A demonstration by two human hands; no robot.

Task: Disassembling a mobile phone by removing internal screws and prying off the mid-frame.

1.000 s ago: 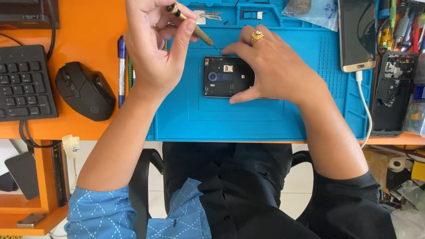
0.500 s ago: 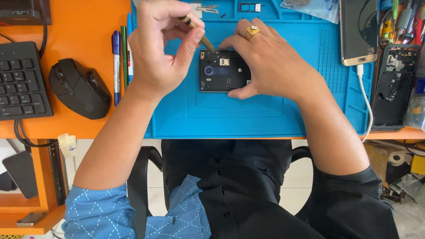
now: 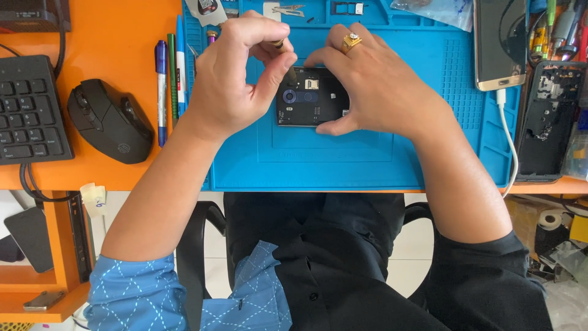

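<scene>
Over the last second the left hand (image 3: 236, 76) has come down from above the mat and brought the thin tool (image 3: 283, 46) it pinches between thumb and fingertips close to the small black phone (image 3: 312, 97). Earlier the tool's tip stood clear above the phone and off toward its upper left; now it sits right at the top edge, so the work looks to have moved from lining up to actually meeting the phone. The tool is mostly hidden inside the closed pinch, with only a short brownish end showing, and I cannot tell whether the tip truly touches. The right hand (image 3: 380, 86), a gold ring (image 3: 351, 41) on one finger, has stayed put, lying flat over the phone's right side, fingertips along the top edge and thumb under the lower one, pressing it steady rather than gripping it. The phone lies near the middle of the blue work mat (image 3: 343, 159), back upward, open, a round camera lens and a small pale metal piece showing on the dark inside. To the left on the orange desk (image 3: 122, 37) are pens (image 3: 170, 79), a black mouse (image 3: 110, 119) and a keyboard (image 3: 27, 107); to the right, another phone (image 3: 499, 43) on a white cable (image 3: 509, 147).
</scene>
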